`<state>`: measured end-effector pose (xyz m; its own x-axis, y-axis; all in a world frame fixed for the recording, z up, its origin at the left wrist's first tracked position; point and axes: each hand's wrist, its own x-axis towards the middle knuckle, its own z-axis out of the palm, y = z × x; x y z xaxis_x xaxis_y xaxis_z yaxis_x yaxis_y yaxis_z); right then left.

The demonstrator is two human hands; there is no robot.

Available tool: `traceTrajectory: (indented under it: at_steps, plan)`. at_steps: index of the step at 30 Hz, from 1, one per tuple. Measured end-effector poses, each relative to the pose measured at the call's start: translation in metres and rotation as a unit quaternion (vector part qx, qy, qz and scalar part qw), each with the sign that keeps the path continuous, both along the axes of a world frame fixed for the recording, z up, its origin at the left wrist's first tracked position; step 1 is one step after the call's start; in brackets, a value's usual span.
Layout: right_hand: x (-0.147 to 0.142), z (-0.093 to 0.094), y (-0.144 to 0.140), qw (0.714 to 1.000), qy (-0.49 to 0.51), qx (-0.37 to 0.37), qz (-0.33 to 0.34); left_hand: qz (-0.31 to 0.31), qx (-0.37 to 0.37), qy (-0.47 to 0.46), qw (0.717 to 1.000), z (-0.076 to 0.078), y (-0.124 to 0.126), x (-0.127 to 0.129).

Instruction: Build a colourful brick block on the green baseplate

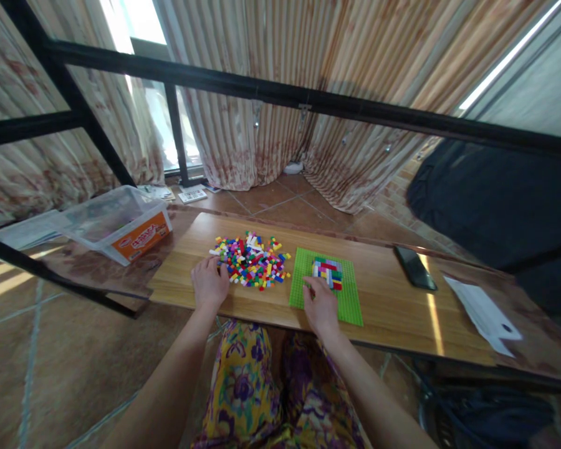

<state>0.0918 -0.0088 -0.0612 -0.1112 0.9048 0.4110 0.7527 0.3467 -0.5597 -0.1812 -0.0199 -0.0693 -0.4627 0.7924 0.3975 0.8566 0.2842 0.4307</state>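
Head view: left hand [209, 284], loosely curled, at the left edge of the loose bricks [257, 265]; right hand [321, 302], half-curled over the plate [352, 305], beside the block [328, 273]. Hold of either: cannot tell. Risk: a brushing wrist could scatter bricks. Bricks: small, plastic, rectangular. Plate: green, studded. Table [388, 324]: wood-grained.

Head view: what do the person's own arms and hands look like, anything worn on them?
The left hand and right hand show no gloves. The left forearm and right forearm are bare, without visible sleeves, watch or cables. Rings are too small to tell.
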Motion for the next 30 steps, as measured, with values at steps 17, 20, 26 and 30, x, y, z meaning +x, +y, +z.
traceTrajectory:
  at_steps: [17, 20, 26, 30]
  plan:
    - [-0.041, 0.009, 0.014, 0.994, -0.068, -0.087, -0.007, -0.002, 0.007, -0.002, 1.000, 0.001, -0.001, 0.000]
    - [-0.026, 0.009, 0.001, 0.995, 0.014, -0.097, -0.001, -0.006, 0.007, -0.004, 1.000, 0.001, 0.000, -0.001]
    - [0.027, 0.010, -0.006, 0.991, 0.081, -0.086, -0.058, -0.009, 0.001, -0.018, 1.000, 0.001, 0.001, -0.001]
    - [0.050, 0.011, 0.004, 0.996, 0.037, -0.056, -0.065, -0.009, 0.009, -0.016, 1.000, 0.000, 0.001, -0.002]
